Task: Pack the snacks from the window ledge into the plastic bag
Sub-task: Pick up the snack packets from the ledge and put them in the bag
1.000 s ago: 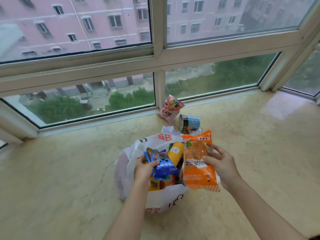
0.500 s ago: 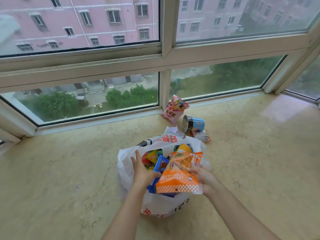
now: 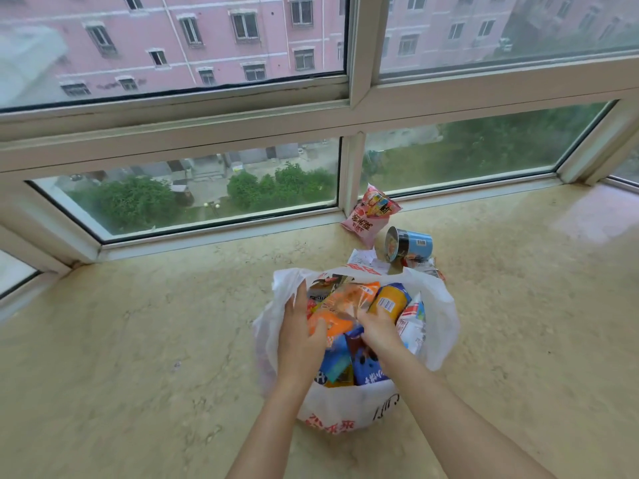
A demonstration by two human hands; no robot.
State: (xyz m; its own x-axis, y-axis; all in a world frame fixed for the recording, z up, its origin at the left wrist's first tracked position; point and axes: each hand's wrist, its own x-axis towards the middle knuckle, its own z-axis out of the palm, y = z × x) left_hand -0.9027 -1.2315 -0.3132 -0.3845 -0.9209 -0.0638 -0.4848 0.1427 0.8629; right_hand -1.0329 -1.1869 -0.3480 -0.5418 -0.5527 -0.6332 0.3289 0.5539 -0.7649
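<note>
The orange pack point(image 3: 340, 311) sits in the bag point(image 3: 446, 316), mid frame. The right hand point(image 3: 375, 326) pinches it; the left hand point(image 3: 299, 335) lies flat, loose. It looks light and crinkly, so hold its edge.

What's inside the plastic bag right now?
The plastic bag holds an orange packet on top, a yellow can, blue packets and a white carton. Both hands and the top layer cover whatever lies deeper.
</note>
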